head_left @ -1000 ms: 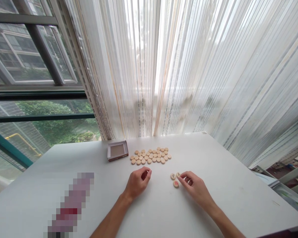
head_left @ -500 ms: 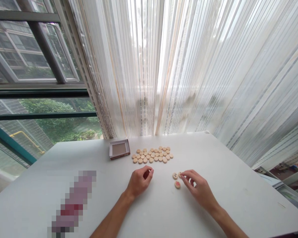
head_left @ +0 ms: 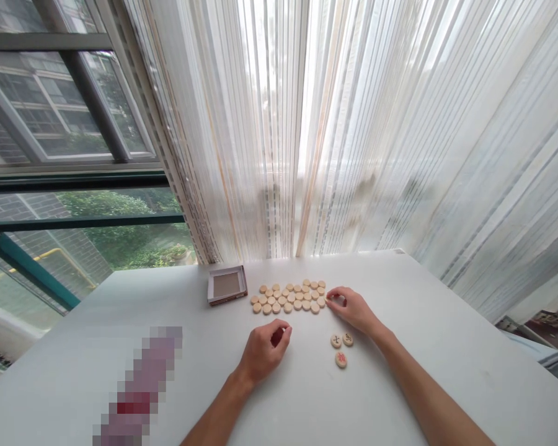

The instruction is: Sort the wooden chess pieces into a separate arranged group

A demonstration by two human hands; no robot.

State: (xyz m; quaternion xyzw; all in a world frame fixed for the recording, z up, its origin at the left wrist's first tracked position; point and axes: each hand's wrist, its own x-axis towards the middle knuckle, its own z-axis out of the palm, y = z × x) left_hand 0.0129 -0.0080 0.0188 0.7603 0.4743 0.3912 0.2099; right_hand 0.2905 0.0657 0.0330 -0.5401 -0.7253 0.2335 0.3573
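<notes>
Face-down round wooden Chinese chess pieces (head_left: 288, 307) lie in a close group across the middle of the table. My right hand (head_left: 351, 308) is at the group's right end, its thumb and fingertips pinched on the outermost Chinese chess piece, which they mostly hide. Nearer to me, below that hand, three pieces lie face up: a dark-marked piece (head_left: 336, 341), another dark-marked piece (head_left: 348, 339) and a red-marked piece (head_left: 341, 360). My left hand (head_left: 264, 352) rests on the table in front of the group, loosely curled with thumb against forefinger; nothing shows in it.
An open shallow box (head_left: 227, 285) stands just left of the pieces. A pixelated purple and red patch (head_left: 139, 384) covers something on the left of the white table (head_left: 297, 402). Sheer striped curtains (head_left: 335, 155) hang behind the far edge, and a window is at the left.
My right hand has let go of the second dark-marked piece among the face-up ones and moved up and left to the group's end. My left hand stays curled; the view has shifted slightly.
</notes>
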